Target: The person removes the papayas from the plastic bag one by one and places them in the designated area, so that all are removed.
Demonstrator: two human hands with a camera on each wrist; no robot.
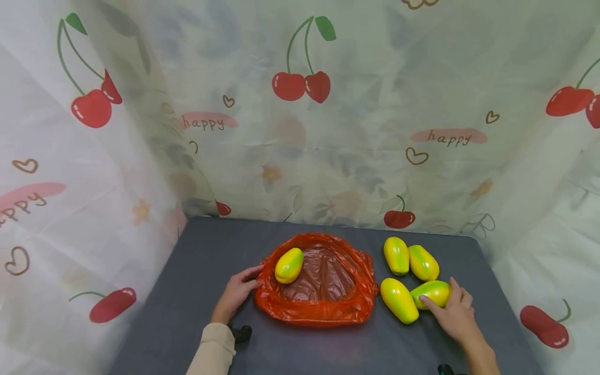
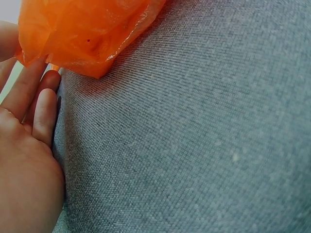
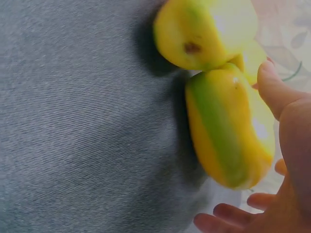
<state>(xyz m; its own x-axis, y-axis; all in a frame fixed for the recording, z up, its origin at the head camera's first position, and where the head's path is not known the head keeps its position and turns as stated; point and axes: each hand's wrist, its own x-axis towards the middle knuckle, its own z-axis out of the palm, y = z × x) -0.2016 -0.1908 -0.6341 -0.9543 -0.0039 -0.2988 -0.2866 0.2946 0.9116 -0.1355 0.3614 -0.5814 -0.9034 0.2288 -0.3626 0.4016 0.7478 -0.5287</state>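
A red plastic bag [image 1: 323, 317] lies with its mouth spread wide, and one yellow-green papaya [image 1: 289, 265] rests inside it at the left. My left hand [image 1: 236, 294] pinches the bag's left rim; in the left wrist view the orange-looking film [image 2: 87, 39] passes between thumb and fingers. On the right, my right hand [image 1: 452, 315] is around the near end of another papaya [image 1: 433, 294], thumb on one side and fingers spread on the other. The right wrist view shows that papaya [image 3: 228, 128] beside the spread fingers, not enclosed by them.
Touching the papaya at my right hand is another papaya [image 1: 399, 301]. Two more, a papaya [image 1: 396, 256] and a papaya [image 1: 424, 263], lie behind them. Dark grey cloth covers the table [image 1: 187, 271]; a cherry-printed curtain [image 1: 356, 172] surrounds its back and sides.
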